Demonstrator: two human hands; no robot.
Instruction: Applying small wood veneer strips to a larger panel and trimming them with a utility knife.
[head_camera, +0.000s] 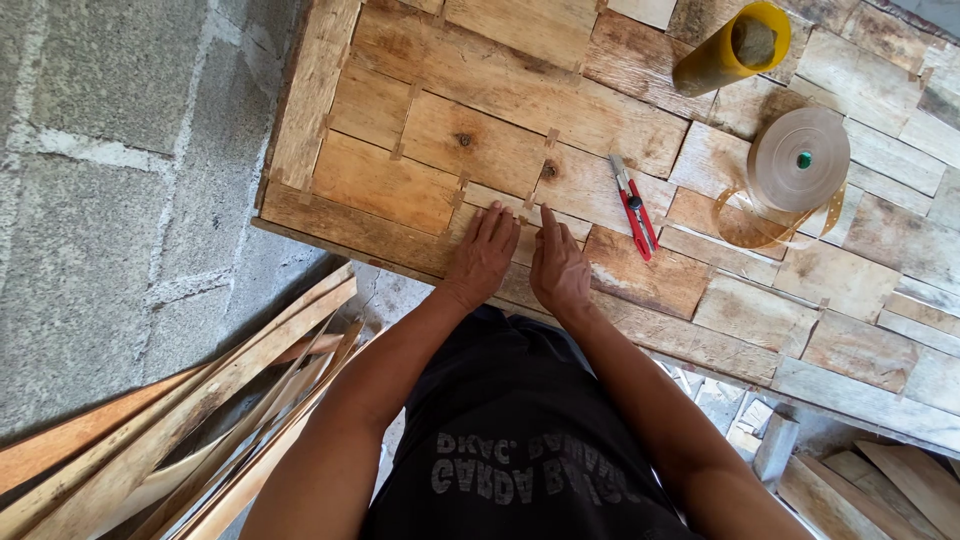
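Both hands lie side by side on a patchwork sheet of thin wood veneer pieces (480, 90) near its front edge. My left hand (482, 255) rests flat with fingers spread on the veneer. My right hand (556, 266) presses its fingertips on a seam between two veneer pieces, where a small strip of brown tape (524, 218) lies. Neither hand holds a tool. A red utility knife (633, 208) lies on the veneer just right of my right hand.
A roll of brown paper tape (797, 160) on a yellow holder sits at the right. A yellow cylinder (728, 50) lies at the top right. Loose veneer strips (190, 430) are piled on the concrete floor at lower left, with wood offcuts (880, 480) at lower right.
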